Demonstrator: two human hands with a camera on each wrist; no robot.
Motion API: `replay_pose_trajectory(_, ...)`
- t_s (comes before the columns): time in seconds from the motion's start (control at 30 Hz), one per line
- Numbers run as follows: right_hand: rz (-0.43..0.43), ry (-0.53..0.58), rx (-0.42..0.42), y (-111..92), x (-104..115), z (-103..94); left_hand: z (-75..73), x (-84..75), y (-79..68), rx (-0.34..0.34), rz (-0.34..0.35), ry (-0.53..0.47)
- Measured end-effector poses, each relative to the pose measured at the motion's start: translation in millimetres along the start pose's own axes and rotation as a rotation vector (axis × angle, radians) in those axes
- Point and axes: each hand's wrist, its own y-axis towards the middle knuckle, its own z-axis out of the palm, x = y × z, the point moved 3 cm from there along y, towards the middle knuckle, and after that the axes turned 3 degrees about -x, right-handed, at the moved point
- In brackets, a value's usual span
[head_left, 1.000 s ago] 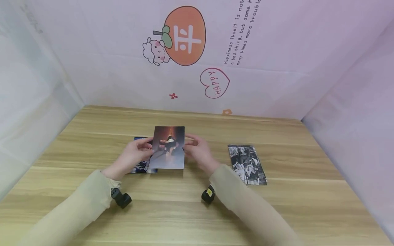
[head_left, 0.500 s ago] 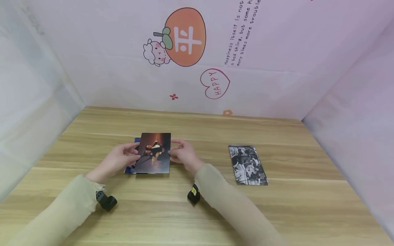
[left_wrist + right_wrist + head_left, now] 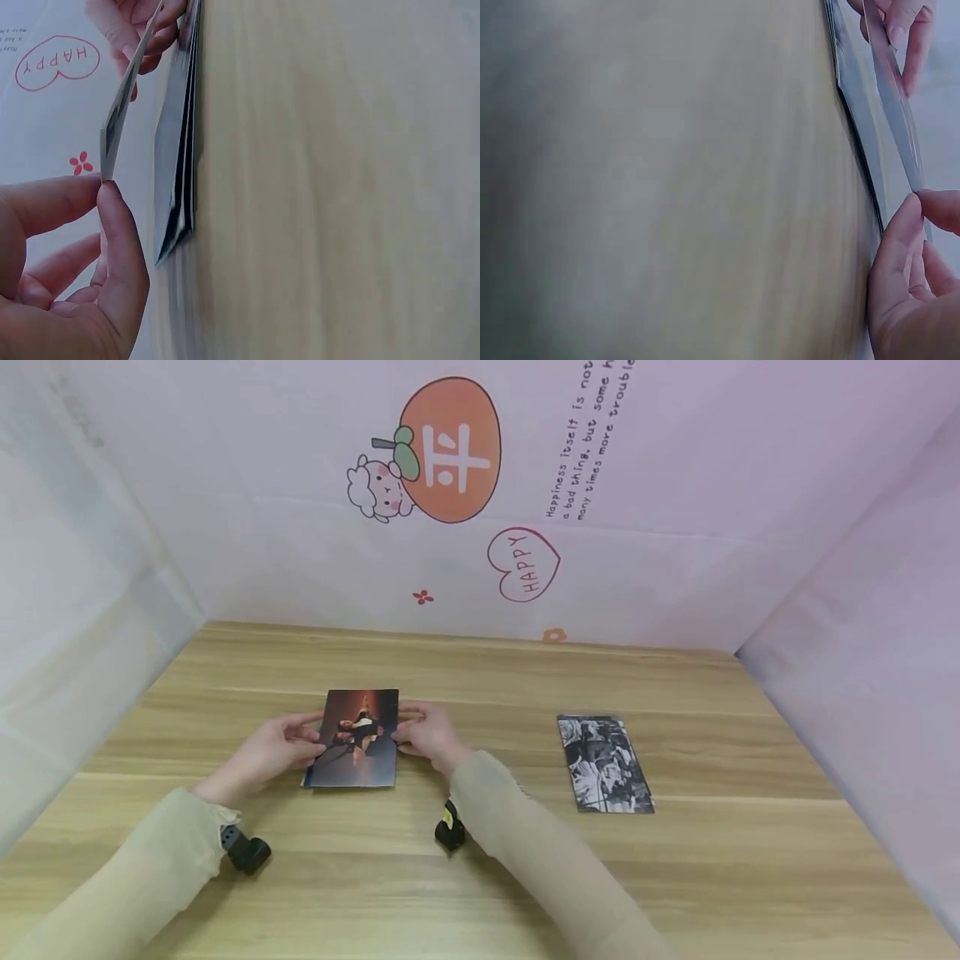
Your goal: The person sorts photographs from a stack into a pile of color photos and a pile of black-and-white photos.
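Note:
A photo card, with a dark reddish picture of figures, spans the space between both hands. My left hand pinches its left edge between thumb and finger, and my right hand pinches the right edge. In the left wrist view the card is seen edge-on, a small gap above a stack of cards. The right wrist view also shows the stack below the raised card. From the head view, the held card covers nearly all of that stack.
To the right on the wooden table lies a second pile of cards, a black-and-white picture on top. A printed white cloth stands behind the table, with more cloth at both sides.
Both hands have carried the photo card left and lower, over the stack. The blue card showing there before is now almost wholly covered. The black-and-white pile has stayed put.

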Motion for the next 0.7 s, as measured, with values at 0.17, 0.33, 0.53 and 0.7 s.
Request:
replay_pose_trajectory(0.17,-0.018,-0.036,-0.004,4,0,6.1,-4.2,7.8,1.9,0.004,-0.024,-0.032)
replay_pose_trajectory(0.33,-0.044,-0.09,0.0,7,-1,6.8,-6.4,12.5,6.0,0.017,-0.045,-0.037)
replay_pose_trajectory(0.53,-0.09,-0.169,0.003,12,-3,8.5,-7.9,16.1,9.0,0.033,-0.05,-0.035)
replay_pose_trajectory(0.7,-0.113,-0.219,-0.005,14,-2,10.3,-7.0,15.0,9.3,0.042,-0.065,-0.031)
